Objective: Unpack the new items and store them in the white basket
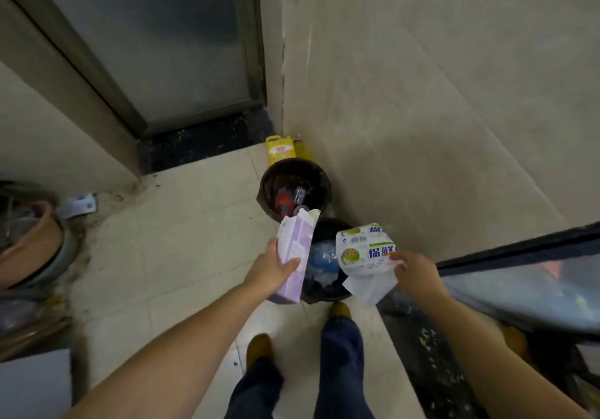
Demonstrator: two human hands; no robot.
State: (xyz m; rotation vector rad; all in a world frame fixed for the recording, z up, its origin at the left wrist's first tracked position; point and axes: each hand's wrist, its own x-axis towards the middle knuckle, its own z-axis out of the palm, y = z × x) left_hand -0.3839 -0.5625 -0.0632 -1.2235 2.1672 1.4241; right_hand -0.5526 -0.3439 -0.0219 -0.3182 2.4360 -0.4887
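Note:
My left hand (272, 267) grips an opened pale purple and white carton (297, 249), its torn top end pointing away from me. My right hand (414, 271) pinches a white plastic wrapper (365, 249) with blue and green print and a barcode, plus a loose white sheet hanging below it. Both are held over a dark round bin (328, 293) on the floor, which holds blue and clear plastic. No white basket is in view.
A second dark bin (293, 188) with bottles and rubbish stands just beyond, a yellow bag (281, 150) behind it against the wall corner. A grey door is at the back. Buckets stand at the left, a glass-fronted unit at the right. My feet are below.

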